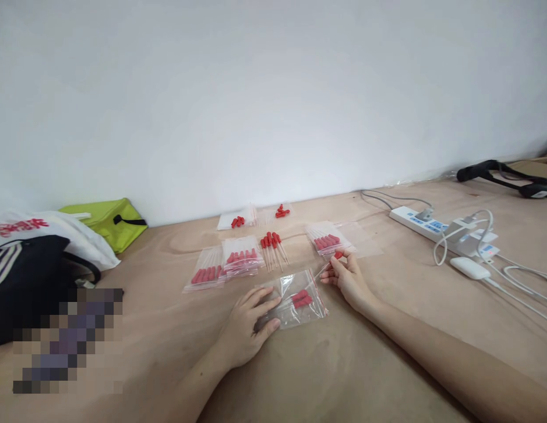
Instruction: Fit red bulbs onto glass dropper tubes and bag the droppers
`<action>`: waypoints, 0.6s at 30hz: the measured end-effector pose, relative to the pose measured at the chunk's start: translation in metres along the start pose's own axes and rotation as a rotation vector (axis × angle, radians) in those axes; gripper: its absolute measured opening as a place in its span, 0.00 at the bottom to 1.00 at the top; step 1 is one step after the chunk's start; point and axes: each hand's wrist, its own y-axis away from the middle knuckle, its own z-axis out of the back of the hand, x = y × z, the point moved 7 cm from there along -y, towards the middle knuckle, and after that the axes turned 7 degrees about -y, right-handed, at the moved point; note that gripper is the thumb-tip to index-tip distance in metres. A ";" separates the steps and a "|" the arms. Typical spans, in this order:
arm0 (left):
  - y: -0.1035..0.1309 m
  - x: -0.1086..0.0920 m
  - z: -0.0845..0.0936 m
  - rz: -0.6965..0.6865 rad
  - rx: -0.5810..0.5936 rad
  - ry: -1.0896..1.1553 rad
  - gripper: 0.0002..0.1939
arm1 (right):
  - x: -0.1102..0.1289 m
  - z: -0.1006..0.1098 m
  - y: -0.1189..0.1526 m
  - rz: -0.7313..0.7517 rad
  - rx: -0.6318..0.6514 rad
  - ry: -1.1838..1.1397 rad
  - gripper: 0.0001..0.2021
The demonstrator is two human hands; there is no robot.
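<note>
A clear zip bag [315, 312] with red-tipped sticks inside lies flat in front of me. My left hand [251, 320] rests on its left end with the fingers apart. At the bag's upper right, my right hand [347, 279] pinches a red-tipped stick [338, 255]. Just beyond the bag is a loose bunch of red-tipped sticks [273, 244]. Filled bags [242, 258] are stacked to the left of the bunch, beside another filled bag [205, 273]. More filled bags [328, 238] lie past my right hand.
Near the wall are two bags with short red pieces [238, 222] [281, 211]. A power strip [414, 222] with cables and a white adapter [470, 268] lies right. Black [30, 276], white [86, 238] and green bags [118, 226] sit left; a black frame [497, 171] is far right.
</note>
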 end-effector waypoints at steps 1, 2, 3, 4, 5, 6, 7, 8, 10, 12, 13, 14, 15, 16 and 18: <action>0.000 0.000 0.000 0.001 -0.001 0.001 0.17 | 0.000 -0.001 0.002 -0.011 0.005 -0.006 0.21; 0.000 0.000 0.000 0.001 -0.002 0.001 0.17 | 0.001 -0.001 0.003 -0.016 0.003 -0.009 0.21; 0.000 0.000 0.000 0.000 -0.005 -0.001 0.17 | 0.002 0.000 0.003 -0.015 -0.005 -0.008 0.21; 0.000 0.000 0.000 -0.001 -0.009 -0.004 0.17 | 0.002 0.002 0.003 -0.010 -0.015 -0.005 0.21; 0.000 0.001 0.000 -0.002 -0.012 -0.010 0.17 | 0.003 0.003 0.003 0.000 -0.027 -0.004 0.20; 0.000 0.001 -0.001 -0.003 -0.014 -0.016 0.17 | 0.004 0.005 0.002 0.012 -0.036 -0.006 0.20; 0.001 0.001 -0.001 -0.003 -0.014 -0.020 0.17 | 0.005 0.006 0.001 0.025 -0.043 -0.012 0.20; 0.001 0.001 -0.001 -0.003 -0.013 -0.023 0.17 | 0.005 0.007 0.001 0.031 -0.044 -0.022 0.20; 0.001 0.001 -0.002 0.002 -0.009 -0.024 0.18 | 0.004 0.006 0.001 0.019 -0.031 -0.050 0.19; 0.000 0.001 -0.002 0.007 -0.004 -0.020 0.19 | 0.001 0.002 0.004 -0.026 0.007 -0.069 0.19; 0.000 0.001 -0.001 0.009 -0.002 -0.016 0.19 | -0.001 -0.002 0.006 -0.056 0.038 -0.074 0.18; 0.000 0.001 -0.001 0.010 0.000 -0.011 0.20 | -0.003 -0.005 0.009 -0.087 0.072 -0.074 0.18; 0.000 0.001 -0.001 0.011 0.000 -0.006 0.21 | -0.004 -0.008 0.011 -0.114 0.106 -0.069 0.18; 0.000 0.001 0.000 0.012 0.000 -0.002 0.22 | -0.005 -0.011 0.013 -0.134 0.140 -0.055 0.18; 0.000 0.001 0.001 0.016 0.001 0.003 0.24 | -0.006 -0.015 0.016 -0.154 0.208 0.002 0.17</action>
